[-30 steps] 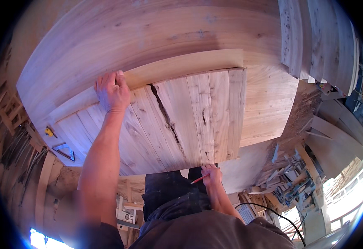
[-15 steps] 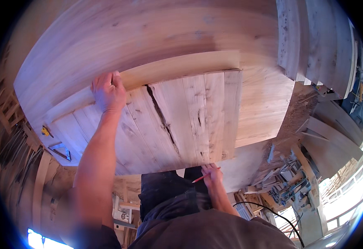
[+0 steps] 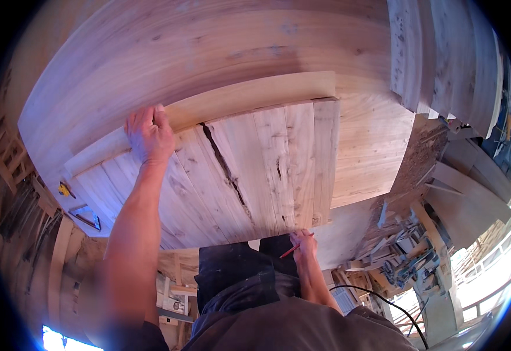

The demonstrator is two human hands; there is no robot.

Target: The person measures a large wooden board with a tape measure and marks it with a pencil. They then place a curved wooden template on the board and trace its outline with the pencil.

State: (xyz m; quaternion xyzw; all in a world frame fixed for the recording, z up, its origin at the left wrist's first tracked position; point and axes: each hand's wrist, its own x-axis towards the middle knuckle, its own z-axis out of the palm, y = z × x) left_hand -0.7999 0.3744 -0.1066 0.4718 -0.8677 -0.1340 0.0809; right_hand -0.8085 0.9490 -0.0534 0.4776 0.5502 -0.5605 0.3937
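A panel of pale, knotty planks [image 3: 246, 140] lies on a larger wooden sheet, a long dark crack running through one plank. Along its far edge runs a long, narrow board [image 3: 255, 89]. My left hand [image 3: 150, 136] reaches across the panel, its fingers closed over that board, the fingertips partly hidden. At the panel's near edge, right of my body, my right hand [image 3: 304, 242] is closed on a red pencil [image 3: 290, 251], whose end points down and left. The hand is close to the edge; whether it touches the wood I cannot tell.
A small yellow tool [image 3: 64, 189] and a triangular square [image 3: 85, 216] lie at the left edge of the large wooden sheet [image 3: 372, 152]. Stacked boards [image 3: 442, 64] stand at the far right. Offcuts and clutter [image 3: 401, 263] lie lower right, beside a black cable [image 3: 384, 299].
My right hand has shifted slightly right along the near edge, and the pencil has tilted more steeply. My left hand has slid a little left and nearer on the board.
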